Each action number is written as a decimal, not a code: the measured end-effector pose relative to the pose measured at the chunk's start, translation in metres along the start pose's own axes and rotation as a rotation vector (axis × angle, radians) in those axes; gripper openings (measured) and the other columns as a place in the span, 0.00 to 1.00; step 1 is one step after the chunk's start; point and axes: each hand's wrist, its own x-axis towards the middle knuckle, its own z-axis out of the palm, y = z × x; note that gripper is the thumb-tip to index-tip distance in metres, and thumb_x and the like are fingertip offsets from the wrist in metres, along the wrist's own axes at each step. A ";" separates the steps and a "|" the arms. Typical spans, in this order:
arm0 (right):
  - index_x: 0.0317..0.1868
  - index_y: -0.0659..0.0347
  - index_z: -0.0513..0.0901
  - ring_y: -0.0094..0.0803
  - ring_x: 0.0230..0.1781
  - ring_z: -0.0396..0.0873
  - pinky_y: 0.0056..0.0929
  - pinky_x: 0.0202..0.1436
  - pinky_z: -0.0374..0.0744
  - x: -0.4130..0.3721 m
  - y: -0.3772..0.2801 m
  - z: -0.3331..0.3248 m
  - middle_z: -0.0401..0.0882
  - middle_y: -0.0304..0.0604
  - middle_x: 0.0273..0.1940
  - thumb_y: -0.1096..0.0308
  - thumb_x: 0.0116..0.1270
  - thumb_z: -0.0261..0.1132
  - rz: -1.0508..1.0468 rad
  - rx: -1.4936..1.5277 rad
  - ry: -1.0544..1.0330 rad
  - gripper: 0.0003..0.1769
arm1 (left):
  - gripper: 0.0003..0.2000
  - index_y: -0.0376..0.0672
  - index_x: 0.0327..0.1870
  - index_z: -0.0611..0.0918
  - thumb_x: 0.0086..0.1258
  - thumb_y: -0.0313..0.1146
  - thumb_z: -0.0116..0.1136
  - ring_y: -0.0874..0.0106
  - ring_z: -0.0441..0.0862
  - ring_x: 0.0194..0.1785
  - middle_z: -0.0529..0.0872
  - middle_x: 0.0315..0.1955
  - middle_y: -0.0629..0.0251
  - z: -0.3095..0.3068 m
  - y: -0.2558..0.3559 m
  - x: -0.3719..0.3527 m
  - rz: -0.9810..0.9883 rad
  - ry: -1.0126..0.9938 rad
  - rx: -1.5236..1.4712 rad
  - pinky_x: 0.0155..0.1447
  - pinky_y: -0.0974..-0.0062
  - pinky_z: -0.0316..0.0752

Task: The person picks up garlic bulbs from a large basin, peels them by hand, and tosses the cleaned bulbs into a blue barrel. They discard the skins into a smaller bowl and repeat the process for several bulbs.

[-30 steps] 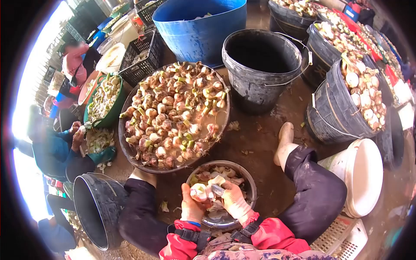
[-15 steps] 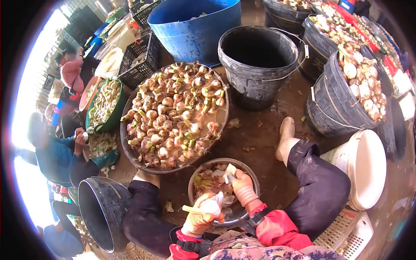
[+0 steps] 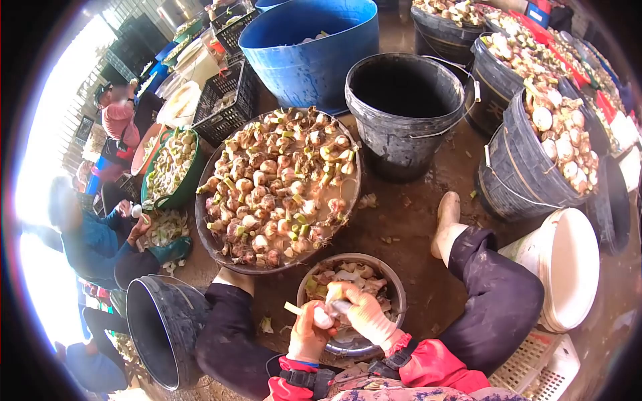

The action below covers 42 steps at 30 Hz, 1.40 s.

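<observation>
left grip [image 3: 308, 336] curled round bulb [image 3: 323, 319], right grip [image 3: 364, 315] round blade [image 3: 342, 307].

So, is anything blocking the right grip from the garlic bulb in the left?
Nothing visible blocks it. The right grip, holding a grey tool, is close beside the garlic bulb in the left grip; the basin sits below both, not between.

A single camera worn on the person's head looks forward and steeply down, its wide lens curving the edges and leaving the corners black. The left hand [image 3: 309, 335] and right hand [image 3: 363, 315] lie close below it, low in the view — the dark-trousered legs [image 3: 498, 304] flank them. Farther off comes the large basin [image 3: 284, 268], then the blue tub [image 3: 307, 70] near the top edge.
</observation>
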 end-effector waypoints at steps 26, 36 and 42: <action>0.63 0.58 0.73 0.28 0.40 0.78 0.26 0.49 0.77 0.000 -0.003 0.003 0.80 0.41 0.44 0.81 0.64 0.59 0.019 -0.162 0.125 0.25 | 0.16 0.41 0.36 0.78 0.49 0.17 0.72 0.67 0.80 0.45 0.76 0.48 0.65 0.019 -0.004 0.003 0.682 0.023 0.539 0.49 0.73 0.79; 0.60 0.62 0.76 0.24 0.34 0.78 0.20 0.36 0.79 0.009 -0.004 -0.012 0.80 0.40 0.39 0.79 0.67 0.59 0.207 0.463 0.240 0.20 | 0.11 0.36 0.42 0.82 0.63 0.31 0.67 0.72 0.80 0.39 0.81 0.41 0.65 0.001 -0.007 0.005 0.416 0.010 -0.071 0.38 0.75 0.77; 0.50 0.66 0.80 0.28 0.23 0.73 0.24 0.30 0.75 0.020 0.002 -0.049 0.80 0.44 0.35 0.84 0.64 0.55 0.085 0.880 0.490 0.15 | 0.14 0.47 0.45 0.80 0.68 0.46 0.60 0.75 0.77 0.36 0.83 0.39 0.70 -0.025 -0.001 0.013 0.283 0.281 -0.446 0.34 0.79 0.71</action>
